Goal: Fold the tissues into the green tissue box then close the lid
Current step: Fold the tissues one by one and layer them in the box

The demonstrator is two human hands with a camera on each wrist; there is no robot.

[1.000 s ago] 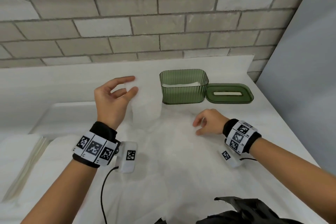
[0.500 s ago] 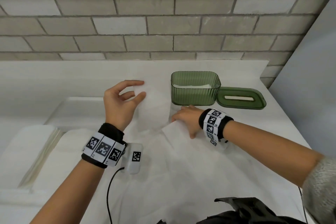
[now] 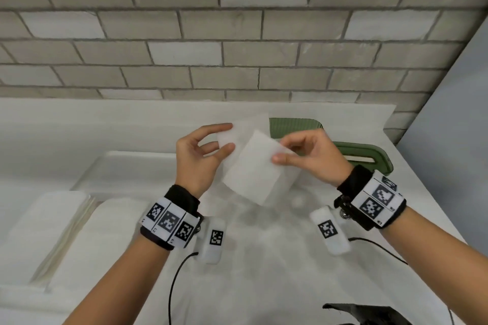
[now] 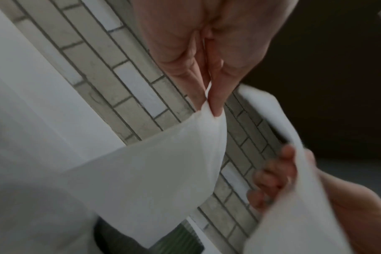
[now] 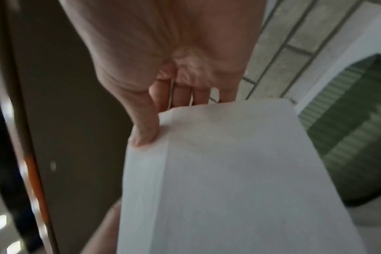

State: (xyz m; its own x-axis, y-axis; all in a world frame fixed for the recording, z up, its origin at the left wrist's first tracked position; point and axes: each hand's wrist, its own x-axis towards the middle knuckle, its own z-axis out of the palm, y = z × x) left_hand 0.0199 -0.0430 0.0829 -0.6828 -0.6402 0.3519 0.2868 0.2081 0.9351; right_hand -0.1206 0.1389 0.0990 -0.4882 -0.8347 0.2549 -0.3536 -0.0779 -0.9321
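tissue point(image 3: 252, 169) hangs pinched between left hand point(image 3: 196, 158) and right hand point(image 3: 313, 157), in front of the green tissue box point(image 3: 295, 126), which lies nearer the right hand.

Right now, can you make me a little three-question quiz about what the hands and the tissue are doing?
1. True or false: the lid is on the green tissue box.
2. Which hand pinches the tissue: A left only, B right only, C both?
3. Fill in: the lid lies to the ___ of the box.

Key: 1 false, the lid lies on the table beside the box. 2 C, the left hand and right hand each pinch an edge. 3 right.
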